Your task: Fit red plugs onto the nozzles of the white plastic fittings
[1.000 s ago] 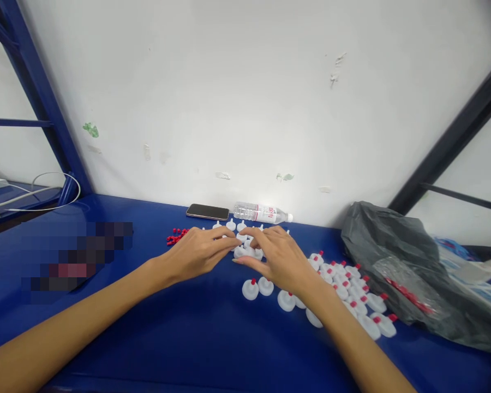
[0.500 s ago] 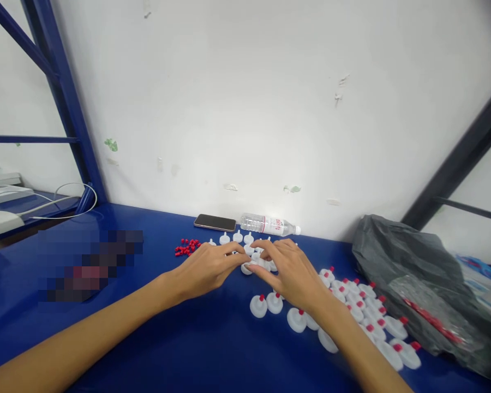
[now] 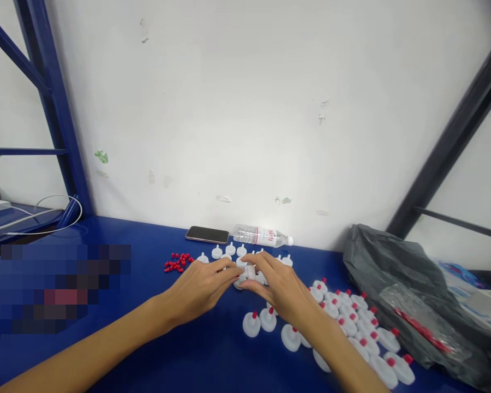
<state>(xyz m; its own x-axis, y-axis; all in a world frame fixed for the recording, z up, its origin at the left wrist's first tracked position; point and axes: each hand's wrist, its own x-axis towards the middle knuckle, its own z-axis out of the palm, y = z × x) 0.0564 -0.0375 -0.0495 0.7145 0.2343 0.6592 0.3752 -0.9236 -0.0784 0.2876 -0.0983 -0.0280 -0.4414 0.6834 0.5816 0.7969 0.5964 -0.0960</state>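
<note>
My left hand (image 3: pixel 204 284) is closed, its fingertips pinched together beside a white plastic piece; whether they grip anything is hidden. My right hand (image 3: pixel 276 281) has its thumb and fingers curved around a small white plastic piece (image 3: pixel 250 272) between the hands. Uncapped white pieces (image 3: pixel 216 251) stand behind and around both hands. Loose red caps (image 3: pixel 179 263) lie in a small pile to the left of them. White pieces with red caps (image 3: pixel 251 324) lie in front of and to the right of my right hand.
A phone (image 3: pixel 207 234) and a clear bottle (image 3: pixel 262 236) lie near the wall. A dark grey plastic bag (image 3: pixel 376 262) is at the right, with a clear bag of red items (image 3: pixel 423 327) on it. Blue metal posts (image 3: pixel 61 109) rise at the left.
The view has shifted, so the whole scene sits slightly lower and further left. Both hands remain close together, and a white piece now shows more clearly between them.
</note>
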